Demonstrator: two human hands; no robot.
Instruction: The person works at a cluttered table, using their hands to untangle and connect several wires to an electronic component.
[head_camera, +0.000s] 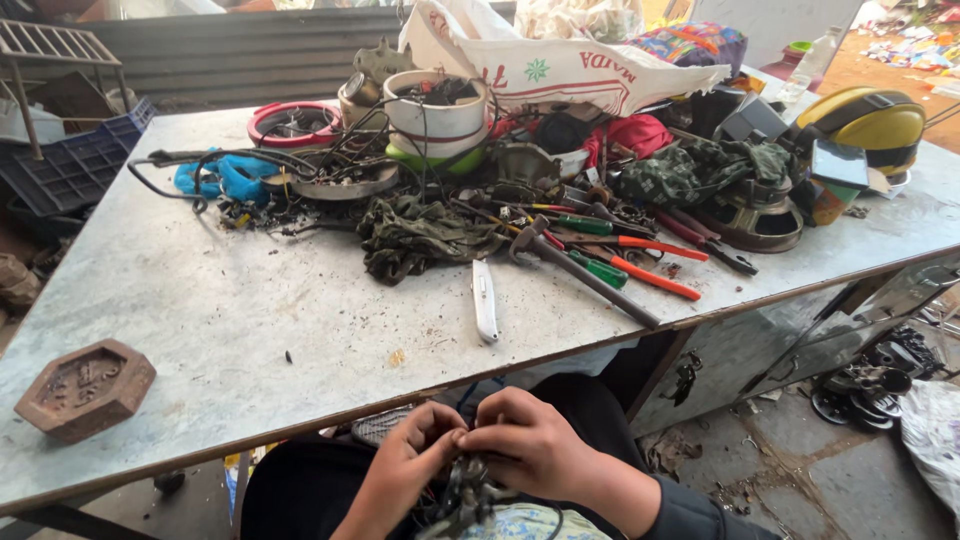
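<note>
My left hand (400, 470) and my right hand (535, 445) meet below the near edge of the metal workbench (200, 300), over my lap. Both close their fingers on a small dark metal part with wires (465, 495), which they mostly hide. On the bench just beyond them lies a silver utility knife (485, 300). A hammer (585, 270) with a dark handle lies to its right, beside orange-handled pliers (650, 275) and green-handled screwdrivers (590, 225).
A rusty hexagonal weight (85, 388) sits at the near left corner. Camouflage cloth (420, 235), a white tub (435, 110), a red ring (295, 122), a blue rag (220, 178), a white sack (560, 65) and a yellow helmet (875, 120) crowd the far half. Metal parts (870, 385) lie on the floor at right.
</note>
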